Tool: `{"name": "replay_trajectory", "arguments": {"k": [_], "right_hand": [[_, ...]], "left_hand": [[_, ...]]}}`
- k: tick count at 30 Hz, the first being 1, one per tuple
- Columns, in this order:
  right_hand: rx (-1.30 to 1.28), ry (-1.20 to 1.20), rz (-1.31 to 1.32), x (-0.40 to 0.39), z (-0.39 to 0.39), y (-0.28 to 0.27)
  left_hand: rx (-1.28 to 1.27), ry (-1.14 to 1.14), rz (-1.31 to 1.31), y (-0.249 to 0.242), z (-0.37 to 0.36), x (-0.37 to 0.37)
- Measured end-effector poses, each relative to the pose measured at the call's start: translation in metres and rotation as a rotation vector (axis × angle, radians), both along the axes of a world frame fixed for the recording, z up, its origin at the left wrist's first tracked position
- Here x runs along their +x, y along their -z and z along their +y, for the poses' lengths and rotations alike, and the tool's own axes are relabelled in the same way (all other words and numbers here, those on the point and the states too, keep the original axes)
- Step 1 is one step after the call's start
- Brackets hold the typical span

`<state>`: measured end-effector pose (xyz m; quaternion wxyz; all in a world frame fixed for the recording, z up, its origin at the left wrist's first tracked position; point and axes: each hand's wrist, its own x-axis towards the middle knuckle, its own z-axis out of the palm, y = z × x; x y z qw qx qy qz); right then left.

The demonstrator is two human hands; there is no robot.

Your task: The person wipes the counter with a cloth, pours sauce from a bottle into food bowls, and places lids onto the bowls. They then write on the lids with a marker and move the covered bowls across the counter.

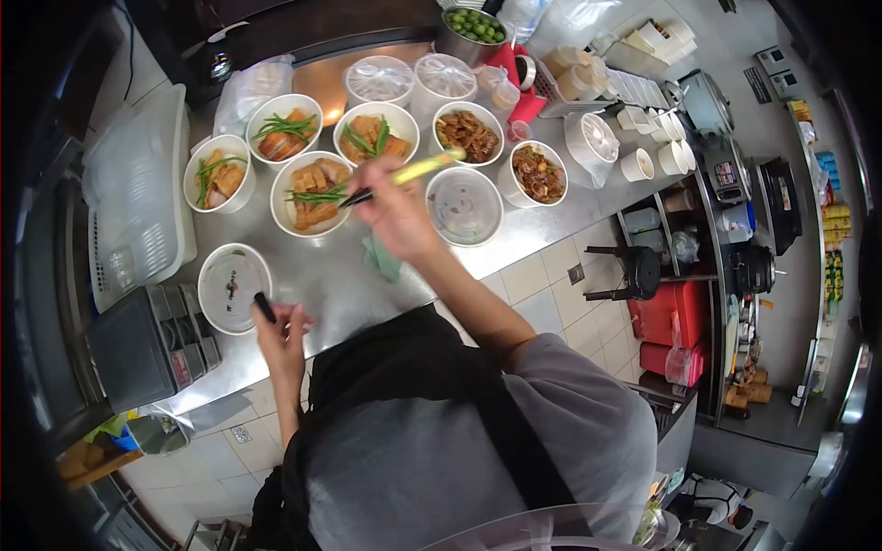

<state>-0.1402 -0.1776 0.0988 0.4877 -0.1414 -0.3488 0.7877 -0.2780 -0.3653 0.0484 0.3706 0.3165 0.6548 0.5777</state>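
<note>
My right hand point(393, 216) grips a yellow marker point(428, 166), its black end pointing left over a bowl of meat and green beans point(317, 193). Between the fingers of my left hand point(283, 332) is a small black cap point(265, 307). That hand is beside a white bowl with a clear lid point(235, 286), which bears dark marks. Another lidded bowl point(464, 206) stands right of my right hand. Open bowls with meat and green beans point(220, 174) are at the left; bowls of dark saucy meat point(469, 135) are further right.
A green cloth point(381, 258) lies on the steel counter point(340, 285). Plastic baskets point(138, 202) and a dark drawer organizer point(152, 344) stand left. Behind are plastic-wrapped bowls point(378, 79) and a pot of green limes point(473, 26). A black stool point(634, 273) is on the tiled floor.
</note>
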Motion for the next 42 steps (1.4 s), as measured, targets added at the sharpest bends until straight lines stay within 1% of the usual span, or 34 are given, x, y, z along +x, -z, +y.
{"name": "replay_trajectory", "arguments": {"k": [1,2,3,4,5,7,10,11,14,15,17,18,19,22,25,28,29,32,35,38,41,42], "right_hand": [[0.044,0.078,-0.018,0.023,0.011,-0.001],[0.087,0.150,-0.037,0.047,0.022,0.001],[0.118,0.228,-0.120,0.070,0.031,0.001],[0.149,0.303,-0.200,0.093,0.039,0.004],[0.179,0.302,-0.278,0.116,0.051,0.014],[0.196,0.319,-0.407,0.145,0.069,0.032],[0.234,0.116,-0.587,0.166,0.082,0.049],[0.231,0.046,-0.542,0.166,0.084,0.055],[0.345,-0.068,-0.594,0.163,0.090,0.071],[0.339,-0.070,-0.592,0.159,0.089,0.070],[0.524,0.013,-0.603,0.158,0.094,0.090],[0.616,0.061,-0.606,0.155,0.094,0.091],[0.597,0.079,-0.577,0.153,0.094,0.093],[0.411,-0.024,-0.621,0.156,0.087,0.085],[0.528,0.019,-0.721,0.154,0.087,0.085],[0.372,-0.024,-0.636,0.155,0.086,0.078],[0.355,-0.024,-0.625,0.155,0.085,0.079],[0.574,0.088,-0.733,0.154,0.088,0.089],[0.515,0.061,-0.729,0.154,0.087,0.089],[0.680,0.134,-0.780,0.155,0.089,0.092],[0.517,0.092,-0.739,0.155,0.090,0.090],[0.540,0.094,-0.747,0.155,0.090,0.090]], "left_hand": [[0.015,0.053,-0.037,0.010,0.012,0.012],[0.053,0.086,-0.109,0.010,0.027,0.030],[0.049,0.132,-0.146,0.009,0.042,0.049],[0.033,0.225,-0.154,0.019,0.056,0.064],[0.037,0.243,-0.230,0.020,0.072,0.083],[0.056,0.309,-0.279,0.029,0.104,0.115],[-0.010,0.267,-0.241,0.036,0.135,0.148],[-0.008,0.241,-0.237,0.041,0.141,0.154],[-0.016,0.157,-0.265,0.048,0.145,0.167],[-0.026,0.125,-0.293,0.045,0.144,0.169],[-0.043,0.087,-0.321,0.043,0.144,0.171],[-0.052,0.082,-0.322,0.043,0.145,0.171],[-0.064,0.082,-0.322,0.043,0.144,0.171],[-0.071,0.100,-0.328,0.041,0.144,0.169],[-0.088,0.130,-0.343,0.039,0.144,0.167],[-0.085,0.146,-0.344,0.038,0.144,0.165],[-0.084,0.151,-0.351,0.038,0.145,0.165],[-0.093,0.170,-0.371,0.040,0.144,0.163],[-0.095,0.191,-0.388,0.042,0.147,0.161],[-0.093,0.208,-0.399,0.042,0.145,0.160],[-0.088,0.216,-0.409,0.044,0.147,0.159],[-0.081,0.223,-0.412,0.046,0.147,0.158]]}}
